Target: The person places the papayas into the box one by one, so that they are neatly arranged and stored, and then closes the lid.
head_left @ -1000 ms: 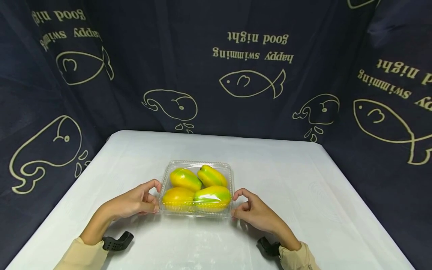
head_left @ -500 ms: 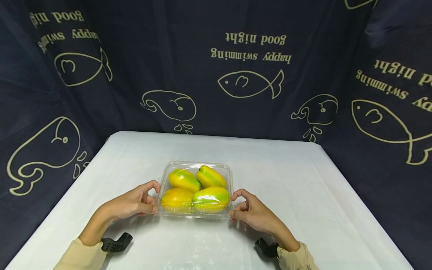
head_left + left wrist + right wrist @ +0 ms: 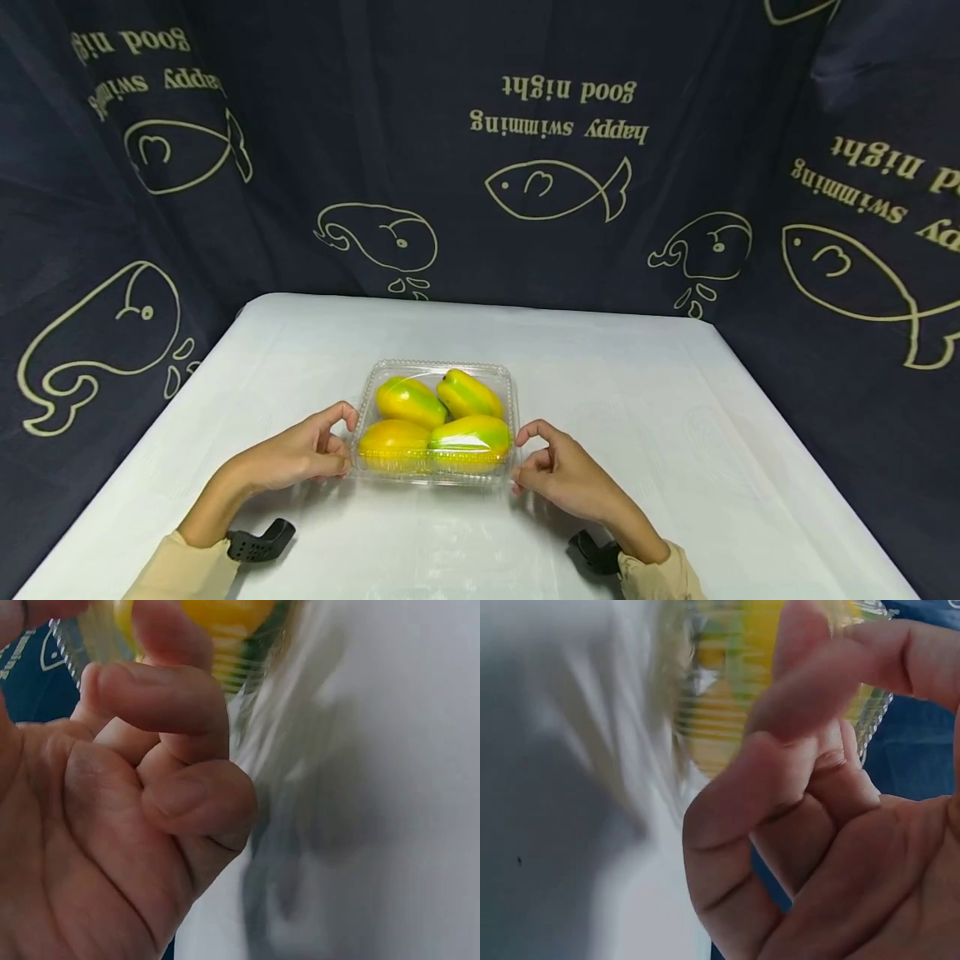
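A clear plastic clamshell box (image 3: 431, 481) stands on the white table, its lid down. Several smooth yellow-green fruits (image 3: 468, 442), like mangoes or small papayas, lie inside. My left hand (image 3: 296, 457) holds the box's left side near the front corner, thumb and index finger bent at its edge. On the opposite side, my right hand (image 3: 570, 477) holds the edge in the same way. Both wrist views show curled fingers beside the ribbed box wall (image 3: 712, 724); the exact contact of the fingertips is partly hidden.
The white-covered table (image 3: 615, 367) stretches out around the box. Dark blue curtains (image 3: 562, 258) printed with fish and whales hang behind it and along both sides. A black wrist device (image 3: 261, 542) sits under each forearm.
Both hands keep their places at the box's sides. The whole view shifts very slightly; box and fruits stay where they are on the table.
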A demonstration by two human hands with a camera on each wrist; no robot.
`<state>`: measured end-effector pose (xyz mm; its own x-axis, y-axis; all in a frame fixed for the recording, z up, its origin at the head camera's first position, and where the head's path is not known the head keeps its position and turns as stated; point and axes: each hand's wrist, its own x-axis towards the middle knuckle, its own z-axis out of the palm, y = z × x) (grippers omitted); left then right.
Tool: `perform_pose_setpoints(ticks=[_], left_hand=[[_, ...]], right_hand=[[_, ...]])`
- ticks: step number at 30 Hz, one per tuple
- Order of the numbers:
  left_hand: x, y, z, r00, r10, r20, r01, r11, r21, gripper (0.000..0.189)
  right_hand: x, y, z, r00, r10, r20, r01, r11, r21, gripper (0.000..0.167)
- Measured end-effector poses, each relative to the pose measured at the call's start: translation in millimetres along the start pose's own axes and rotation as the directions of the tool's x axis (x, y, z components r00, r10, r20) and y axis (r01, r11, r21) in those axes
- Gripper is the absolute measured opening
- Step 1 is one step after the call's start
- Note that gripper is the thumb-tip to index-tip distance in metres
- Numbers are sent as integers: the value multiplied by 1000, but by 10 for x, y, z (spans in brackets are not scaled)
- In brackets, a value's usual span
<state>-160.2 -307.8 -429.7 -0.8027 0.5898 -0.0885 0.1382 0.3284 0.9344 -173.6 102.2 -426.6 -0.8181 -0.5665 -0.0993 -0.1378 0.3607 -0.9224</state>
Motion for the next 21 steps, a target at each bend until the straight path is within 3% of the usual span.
perform_pose_setpoints(ticks=[4, 8, 13, 18, 21], left_hand=[[-8, -23, -14, 1000, 15, -9, -14, 997, 77, 38], [-18, -32, -28, 997, 82, -12, -80, 989, 125, 36], [-38, -20, -42, 986, 164, -42, -154, 972, 176, 34], [-43, -13, -57, 956, 268, -121, -233, 941, 245, 34], [-39, -5, -65, 923, 338, -184, -274, 914, 300, 40]], right_hand=[[-8, 8, -12, 997, -59, -43, 55, 994, -90, 31], [-27, 15, -31, 989, -110, -103, 91, 981, -174, 28], [-54, -12, -66, 977, -116, -177, 79, 976, -204, 31], [-67, -55, -99, 947, -132, -291, 69, 974, -214, 35], [-65, -72, -122, 910, -187, -370, 108, 968, -225, 34]])
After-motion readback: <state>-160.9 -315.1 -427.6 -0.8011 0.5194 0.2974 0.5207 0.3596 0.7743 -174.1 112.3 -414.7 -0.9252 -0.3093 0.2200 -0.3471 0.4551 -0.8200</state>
